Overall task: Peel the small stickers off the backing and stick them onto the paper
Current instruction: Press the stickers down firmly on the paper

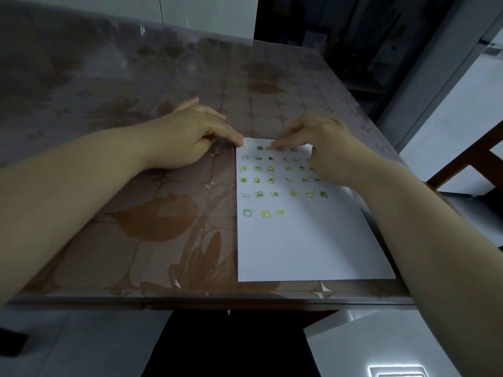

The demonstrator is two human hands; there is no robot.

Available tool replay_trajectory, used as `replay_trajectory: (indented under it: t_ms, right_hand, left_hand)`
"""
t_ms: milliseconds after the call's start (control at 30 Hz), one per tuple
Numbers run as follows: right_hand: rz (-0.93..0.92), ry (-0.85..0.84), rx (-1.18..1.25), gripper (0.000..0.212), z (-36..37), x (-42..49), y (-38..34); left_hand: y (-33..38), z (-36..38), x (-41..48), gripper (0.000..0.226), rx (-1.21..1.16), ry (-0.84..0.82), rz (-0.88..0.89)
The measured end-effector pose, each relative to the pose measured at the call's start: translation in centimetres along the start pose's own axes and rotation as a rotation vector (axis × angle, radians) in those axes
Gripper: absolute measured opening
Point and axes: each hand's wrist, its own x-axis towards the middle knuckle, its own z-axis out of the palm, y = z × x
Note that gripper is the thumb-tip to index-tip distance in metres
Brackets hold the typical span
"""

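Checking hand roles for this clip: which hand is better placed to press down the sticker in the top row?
Right. The right hand has its fingertips at the top-row stickers, while the left hand only pins the paper at its corner.

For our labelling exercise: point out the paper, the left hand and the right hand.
paper (304,246): head view, bare lower half of the sheet.
left hand (190,137): head view, back of the hand.
right hand (326,142): head view, back of the hand.
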Motion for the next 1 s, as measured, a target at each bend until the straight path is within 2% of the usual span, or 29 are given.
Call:
replay_trajectory:
  t_ms: [133, 533, 667, 767, 867, 1000]
  right_hand:
    - [0.085, 0.076, 0.079, 0.076, -0.3, 0.1, 1.4]
    - [0.104, -0.071, 0.139, 0.071, -0.1, 0.2, 0.5]
    - [0.125, 0.015, 0.172, 0.072, 0.0, 0.0, 1.3]
    - [0.152, 0.081, 0.165, 0.066, -0.4, 0.0, 2.2]
    - [0.152, 0.049, 0.133, 0.062, -0.5, 0.0, 2.2]
    - [0.147, -0.068, 0.067, 0.070, -0.7, 0.1, 1.5]
  left_hand:
    - [-0.2, -0.3, -0.1, 0.056, 0.001, 0.011, -0.006]
    - [-0.1, -0.1, -0.1, 0.056, 0.008, 0.004, 0.011]
    - [-0.1, -0.1, 0.0, 0.056, 0.006, 0.006, 0.010]
    - [-0.2, -0.1, -0.1, 0.058, 0.000, 0.003, 0.010]
    - [-0.2, -0.2, -0.1, 0.058, 0.001, 0.006, 0.003]
    - [-0.2, -0.1, 0.0, 0.058, 0.000, 0.016, 0.009]
